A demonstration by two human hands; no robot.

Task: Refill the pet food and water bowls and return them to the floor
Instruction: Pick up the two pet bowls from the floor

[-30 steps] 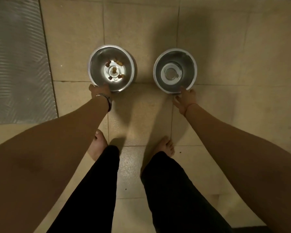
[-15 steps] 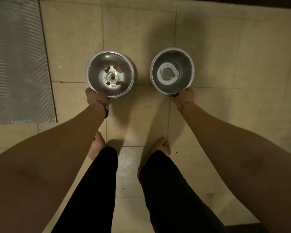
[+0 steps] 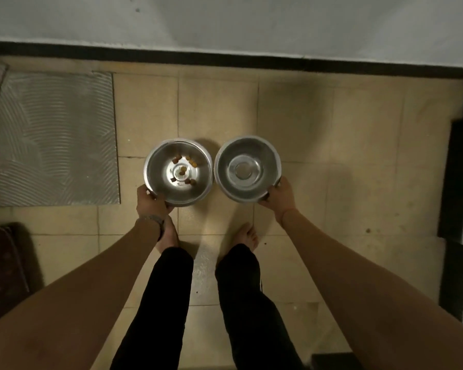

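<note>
Two steel bowls are held side by side above the tiled floor. The food bowl [image 3: 158,180] on the left has several brown kibble pieces scattered on its bottom. My left hand [image 3: 149,202] grips its near left rim. The water bowl [image 3: 226,166] on the right holds a little clear liquid, or none that I can make out. My right hand [image 3: 280,194] grips its near right rim. The two bowls almost touch each other.
A grey ribbed mat [image 3: 51,137] lies on the floor at the left. A white wall with a dark skirting [image 3: 225,58] runs along the far side. Dark furniture edges [image 3: 459,182] stand at the right, a dark object [image 3: 3,263] at the near left. My bare feet stand below the bowls.
Both hands have taken hold of the bowl rims and lifted the bowls off the floor. The view has risen, and the wall has come into sight.
</note>
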